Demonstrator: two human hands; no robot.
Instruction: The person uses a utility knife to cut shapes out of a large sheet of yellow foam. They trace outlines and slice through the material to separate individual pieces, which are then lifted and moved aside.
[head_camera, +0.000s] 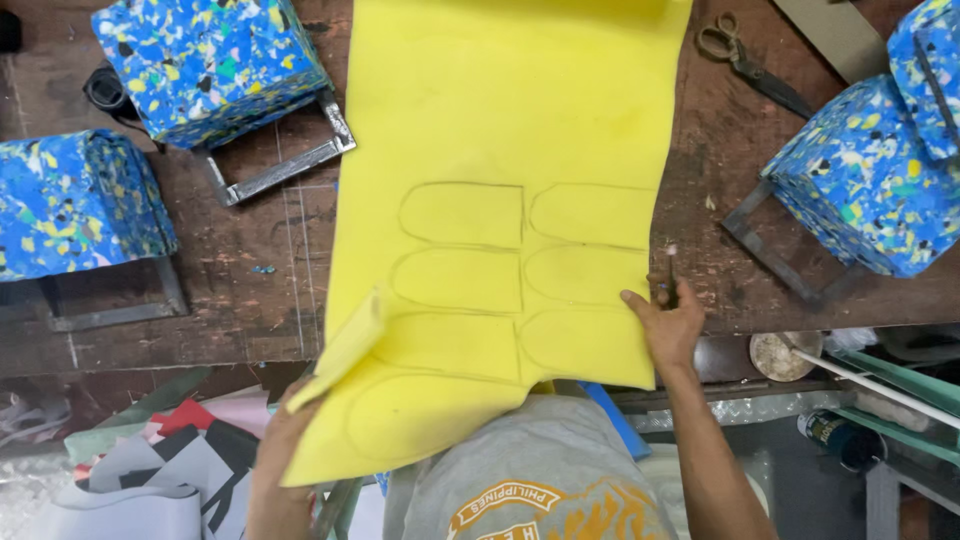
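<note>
The person wears a grey T-shirt (540, 470) with a curved orange and white printed emblem (540, 510) across the chest. Both forearms are bare, with no sleeves, watch, rings or gloves showing on the left hand (283, 425) or right hand (665, 325).

Worn brown wooden workbench (250, 290) above a scrap-littered floor (120, 480).

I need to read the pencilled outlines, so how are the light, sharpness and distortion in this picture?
Head view: even, soft light, no glare on the yellow foam sheet; the rounded pencil outlines read clearly; right hand slightly soft; the brown wooden table edge bows a little from the wide lens; faint shadows under the speckled blue blocks.
</note>
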